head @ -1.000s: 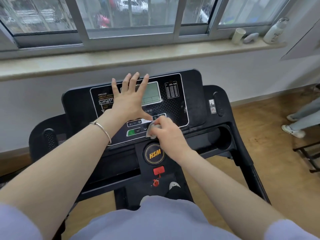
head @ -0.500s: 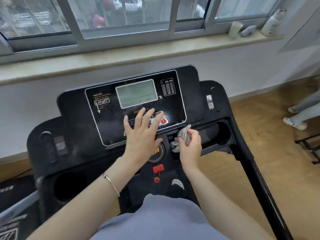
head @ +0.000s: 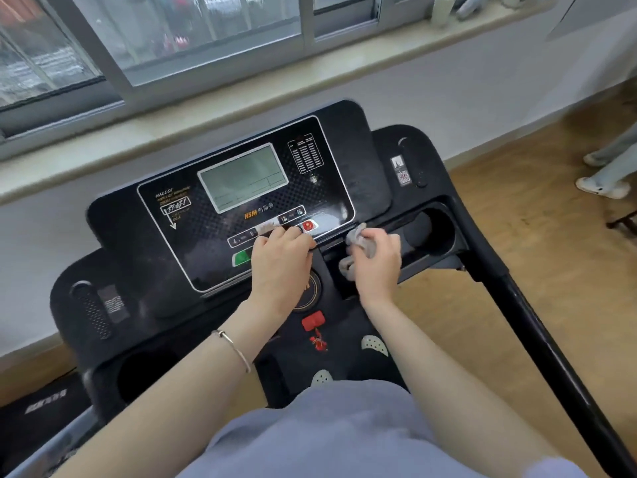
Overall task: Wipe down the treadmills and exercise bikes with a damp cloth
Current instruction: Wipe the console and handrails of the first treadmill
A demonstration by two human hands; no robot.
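Centre: left hand (head: 281,260), fingers curled, on console (head: 206,243) lower edge; right hand (head: 377,260) grips cloth (head: 358,238) beside cup holder (head: 437,232). Open floor (head: 551,270) at right.

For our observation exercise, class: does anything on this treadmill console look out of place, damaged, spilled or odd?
Nothing stands out. The black treadmill console looks intact, nothing spilled; the right hand grips a crumpled grey cloth by the black cup holder, the left hand rests bent-fingered on the button row.
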